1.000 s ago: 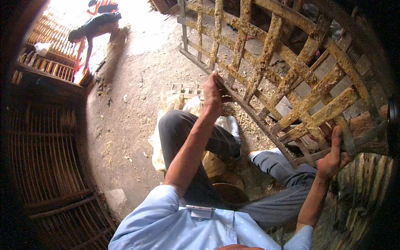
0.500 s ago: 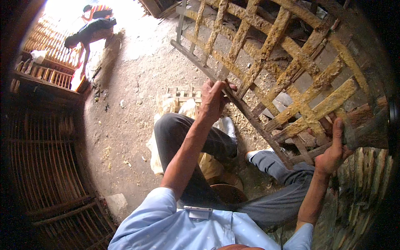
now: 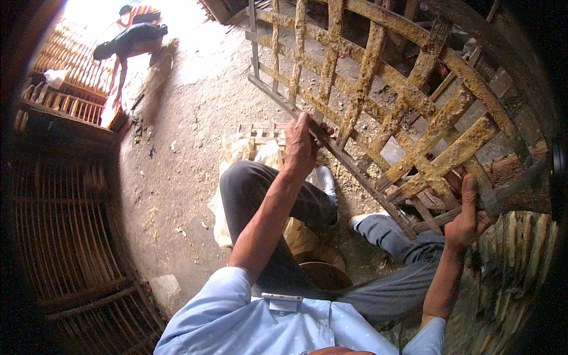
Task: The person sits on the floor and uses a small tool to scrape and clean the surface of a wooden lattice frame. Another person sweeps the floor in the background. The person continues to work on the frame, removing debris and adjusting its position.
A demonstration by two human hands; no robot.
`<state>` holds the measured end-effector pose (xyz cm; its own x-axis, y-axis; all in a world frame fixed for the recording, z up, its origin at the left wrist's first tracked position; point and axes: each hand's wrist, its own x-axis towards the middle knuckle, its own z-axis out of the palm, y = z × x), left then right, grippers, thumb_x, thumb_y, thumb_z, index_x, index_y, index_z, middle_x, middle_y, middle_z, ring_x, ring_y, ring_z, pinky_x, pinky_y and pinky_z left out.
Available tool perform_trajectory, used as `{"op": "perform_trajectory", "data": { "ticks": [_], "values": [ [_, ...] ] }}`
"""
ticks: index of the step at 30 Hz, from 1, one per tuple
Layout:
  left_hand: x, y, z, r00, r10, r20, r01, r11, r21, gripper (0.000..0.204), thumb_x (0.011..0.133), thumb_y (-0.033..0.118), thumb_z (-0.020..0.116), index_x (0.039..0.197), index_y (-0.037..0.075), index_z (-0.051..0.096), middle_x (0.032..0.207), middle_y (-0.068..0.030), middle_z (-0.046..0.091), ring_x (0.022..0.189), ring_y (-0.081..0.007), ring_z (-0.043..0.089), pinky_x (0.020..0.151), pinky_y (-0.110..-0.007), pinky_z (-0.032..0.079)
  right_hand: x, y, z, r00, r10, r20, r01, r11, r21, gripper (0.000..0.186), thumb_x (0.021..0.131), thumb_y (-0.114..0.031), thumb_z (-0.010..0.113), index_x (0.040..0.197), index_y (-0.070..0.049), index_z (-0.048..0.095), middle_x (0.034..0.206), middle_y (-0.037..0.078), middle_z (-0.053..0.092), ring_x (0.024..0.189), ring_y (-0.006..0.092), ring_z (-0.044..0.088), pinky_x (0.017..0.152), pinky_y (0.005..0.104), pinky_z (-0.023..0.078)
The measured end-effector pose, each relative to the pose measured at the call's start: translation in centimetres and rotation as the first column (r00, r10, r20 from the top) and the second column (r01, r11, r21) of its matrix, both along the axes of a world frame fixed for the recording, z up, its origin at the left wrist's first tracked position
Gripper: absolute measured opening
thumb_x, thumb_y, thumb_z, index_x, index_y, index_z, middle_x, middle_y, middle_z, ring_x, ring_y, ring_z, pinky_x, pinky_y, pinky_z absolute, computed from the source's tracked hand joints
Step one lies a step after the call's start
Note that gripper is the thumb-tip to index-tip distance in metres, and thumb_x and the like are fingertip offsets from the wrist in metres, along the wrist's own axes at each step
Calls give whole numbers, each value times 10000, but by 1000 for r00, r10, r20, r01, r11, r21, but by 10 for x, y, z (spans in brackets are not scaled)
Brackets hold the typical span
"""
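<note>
The left grip (image 3: 300, 145) pinches the edge of the crusted lattice (image 3: 408, 89); the right grip (image 3: 466, 225) clasps its near end; even support best keeps it steady.

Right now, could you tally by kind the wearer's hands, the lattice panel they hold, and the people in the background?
Hands: 2 (left hand, right hand)
Held lattice panel: 1
Background people: 2 (bending person, striped-top person)
Total: 5
</note>
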<state>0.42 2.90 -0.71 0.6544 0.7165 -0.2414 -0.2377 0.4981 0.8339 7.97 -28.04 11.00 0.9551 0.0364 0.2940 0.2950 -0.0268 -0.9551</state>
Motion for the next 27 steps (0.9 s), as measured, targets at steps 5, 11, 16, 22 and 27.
{"op": "perform_trajectory", "data": {
  "ticks": [5,11,16,22,27],
  "values": [
    [-3,-4,18,999,-18,46,27,982,-186,235,923,233,545,1016,30,472,852,-128,610,706,-265,682,572,-342,578,11,-21,-17,998,-25,63,35,987,-156,409,870,-114,738,1233,15,601,1236,143,637,1141,237,593,994,389,478],
    [-2,-5,9,962,-177,207,176,984,24,291,902,66,522,1172,-6,441,950,-131,614,825,-256,691,726,-343,618,11,-8,-7,994,-113,3,112,991,73,389,867,-84,731,1210,42,599,1317,177,572,1191,249,562,1026,399,458],
    [-5,-13,24,963,-208,-169,234,960,150,326,898,112,586,1166,4,436,956,-115,599,826,-203,677,599,-332,636,9,-6,-6,990,-137,38,135,990,39,348,869,-72,722,1180,42,619,1287,169,595,1159,238,582,1013,392,473],
    [-1,-29,7,978,-209,-1,207,967,147,265,910,163,583,1096,53,430,942,-84,537,804,-168,631,559,-309,616,2,1,9,998,-44,42,43,998,43,157,919,-61,647,1020,53,684,1122,247,662,1131,277,622,988,430,520],
    [-4,-30,2,992,-96,-84,113,968,224,231,962,264,504,1031,52,443,846,-64,508,689,-170,617,514,-301,602,-2,-9,-7,999,-32,8,32,994,-107,304,890,-90,705,1152,55,655,1258,147,632,1122,221,612,995,380,471]
  ]
}}
